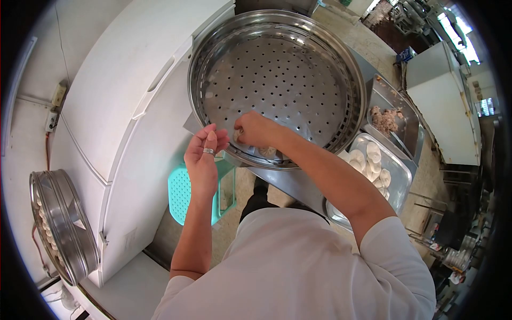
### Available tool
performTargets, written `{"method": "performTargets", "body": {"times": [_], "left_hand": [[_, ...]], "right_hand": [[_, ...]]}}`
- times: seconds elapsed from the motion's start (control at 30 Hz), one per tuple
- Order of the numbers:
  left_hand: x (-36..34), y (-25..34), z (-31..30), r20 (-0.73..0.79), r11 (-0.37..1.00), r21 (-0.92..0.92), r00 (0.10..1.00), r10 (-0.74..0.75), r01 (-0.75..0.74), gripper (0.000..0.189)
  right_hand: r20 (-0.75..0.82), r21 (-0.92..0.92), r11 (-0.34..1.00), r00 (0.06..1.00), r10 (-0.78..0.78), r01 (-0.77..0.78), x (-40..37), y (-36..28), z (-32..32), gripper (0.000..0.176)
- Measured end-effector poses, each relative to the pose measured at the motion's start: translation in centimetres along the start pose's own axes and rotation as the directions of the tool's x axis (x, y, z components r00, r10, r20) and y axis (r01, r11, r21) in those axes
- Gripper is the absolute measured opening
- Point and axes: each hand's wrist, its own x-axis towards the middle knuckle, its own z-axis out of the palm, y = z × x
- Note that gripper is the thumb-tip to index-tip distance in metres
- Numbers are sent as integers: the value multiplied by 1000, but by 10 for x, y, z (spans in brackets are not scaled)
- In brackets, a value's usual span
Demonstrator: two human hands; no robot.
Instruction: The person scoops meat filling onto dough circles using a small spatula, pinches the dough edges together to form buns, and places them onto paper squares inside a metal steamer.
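Note:
A large round steel steamer tray [277, 80] with many holes lies in front of me. My right hand [257, 130] reaches over its near left part, fingers closed around a small pale dumpling [238, 136]. Another dumpling [268, 151] sits beside it, near the rim and partly under my right forearm. My left hand [205, 146] is raised at the tray's left rim, palm up, its fingers apart with nothing visible in them.
Right of the steamer, a metal tray [406, 184] holds several dough rounds [373, 153]. Behind it, a pan [410, 114] holds minced filling [385, 120]. A turquoise stool [180, 194] stands below left, near a white freezer [144, 69]. Stacked steamers [69, 224] are far left.

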Motion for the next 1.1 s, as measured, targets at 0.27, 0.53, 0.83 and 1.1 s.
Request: {"method": "performTargets", "body": {"times": [0.27,0.53,0.83,1.1], "left_hand": [[-2,6,4,4,1000,23,1000,10,-10,32],[-1,-5,19,62,999,43,998,14,-17,32],[-60,-38,140,430,984,177,896,-107,33,29],[-145,-122,237,656,915,362,649,-386,178,27]], "right_hand": [[-257,20,988,956,-144,154,-10,16,-7,41],[-708,259,953,702,76,158,-162,70,-78,19],[-784,585,810,228,577,-37,-412,201,-59,27],[-765,106,931,570,300,-349,-403,213,82,31]]}}
